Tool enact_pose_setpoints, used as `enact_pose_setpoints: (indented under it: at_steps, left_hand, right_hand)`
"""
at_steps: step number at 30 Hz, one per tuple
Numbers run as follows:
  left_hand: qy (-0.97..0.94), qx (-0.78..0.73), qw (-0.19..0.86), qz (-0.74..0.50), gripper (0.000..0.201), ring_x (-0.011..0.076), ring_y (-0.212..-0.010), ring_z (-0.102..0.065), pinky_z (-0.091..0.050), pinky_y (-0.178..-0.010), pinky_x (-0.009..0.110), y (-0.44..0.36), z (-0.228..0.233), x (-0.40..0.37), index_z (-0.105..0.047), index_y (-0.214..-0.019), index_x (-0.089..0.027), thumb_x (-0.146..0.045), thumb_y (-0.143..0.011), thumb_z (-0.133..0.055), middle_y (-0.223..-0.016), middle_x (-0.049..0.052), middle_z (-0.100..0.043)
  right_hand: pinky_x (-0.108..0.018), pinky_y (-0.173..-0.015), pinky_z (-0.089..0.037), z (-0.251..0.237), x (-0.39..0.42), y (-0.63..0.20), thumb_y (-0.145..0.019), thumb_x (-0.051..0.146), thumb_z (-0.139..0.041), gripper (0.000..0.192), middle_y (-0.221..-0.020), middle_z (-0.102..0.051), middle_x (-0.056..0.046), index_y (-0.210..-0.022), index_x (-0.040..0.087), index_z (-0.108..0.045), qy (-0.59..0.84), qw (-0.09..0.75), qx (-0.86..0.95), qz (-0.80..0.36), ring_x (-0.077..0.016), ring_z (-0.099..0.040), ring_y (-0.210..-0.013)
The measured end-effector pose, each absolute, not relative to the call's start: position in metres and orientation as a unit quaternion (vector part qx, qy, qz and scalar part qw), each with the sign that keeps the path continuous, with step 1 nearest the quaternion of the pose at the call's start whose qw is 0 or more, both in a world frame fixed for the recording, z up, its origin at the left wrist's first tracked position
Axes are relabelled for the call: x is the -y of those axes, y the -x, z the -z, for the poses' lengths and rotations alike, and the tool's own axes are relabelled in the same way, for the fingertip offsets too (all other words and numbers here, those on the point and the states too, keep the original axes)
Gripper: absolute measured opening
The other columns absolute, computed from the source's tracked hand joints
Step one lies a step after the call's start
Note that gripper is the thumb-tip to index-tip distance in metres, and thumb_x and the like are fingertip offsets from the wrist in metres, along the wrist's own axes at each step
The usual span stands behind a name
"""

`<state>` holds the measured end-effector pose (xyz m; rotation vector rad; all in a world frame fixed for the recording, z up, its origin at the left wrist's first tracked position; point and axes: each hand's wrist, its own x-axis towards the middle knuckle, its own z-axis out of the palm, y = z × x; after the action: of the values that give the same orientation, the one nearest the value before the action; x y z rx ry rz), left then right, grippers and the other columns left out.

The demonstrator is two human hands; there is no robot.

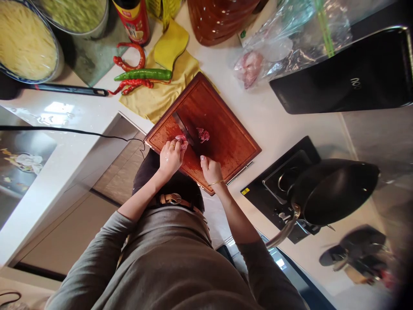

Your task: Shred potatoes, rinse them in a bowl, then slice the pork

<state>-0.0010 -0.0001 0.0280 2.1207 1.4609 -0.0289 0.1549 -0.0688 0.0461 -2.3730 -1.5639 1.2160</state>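
Note:
A wooden cutting board (222,116) lies on the counter in front of me. My left hand (171,158) has its fingers curled over a piece of raw meat (183,142) at the board's near left side. In my right hand (211,170) is the handle end of a kitchen knife (182,125); its handle is mostly hidden by my fingers. The blade reaches across the board, close beside the held meat. On the blade's other side, cut raw meat (203,135) rests in a small pile.
Red chilies (137,56) and a green chili (143,75) lie beyond the board by a yellow cloth (183,71). Bowls of pale shreds (26,43) stand far left. To the right are a plastic bag (274,51) and a wok (335,189) on the stove (258,193).

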Motion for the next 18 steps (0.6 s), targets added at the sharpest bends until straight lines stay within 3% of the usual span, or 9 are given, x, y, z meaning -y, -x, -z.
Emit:
enact_pose_setpoints:
  at_steps: [18]
  left_hand:
    - [-0.787,-0.544,0.29,0.028,0.042,0.027,-0.103,-0.051,-0.041,-0.086,0.039,0.0,-0.03,0.0,-0.049,-0.123,-0.009,-0.031,-0.092,-0.032,-0.118,0.017,-0.057]
  right_hand:
    - [-0.026,-0.053,-0.029,-0.06,0.075,-0.165,-0.094,0.047,-0.019,0.059,-0.068,-0.067,-0.012,-0.082,0.014,-0.067,0.756,-0.073,0.525,-0.384,-0.0188,-0.061,-0.063]
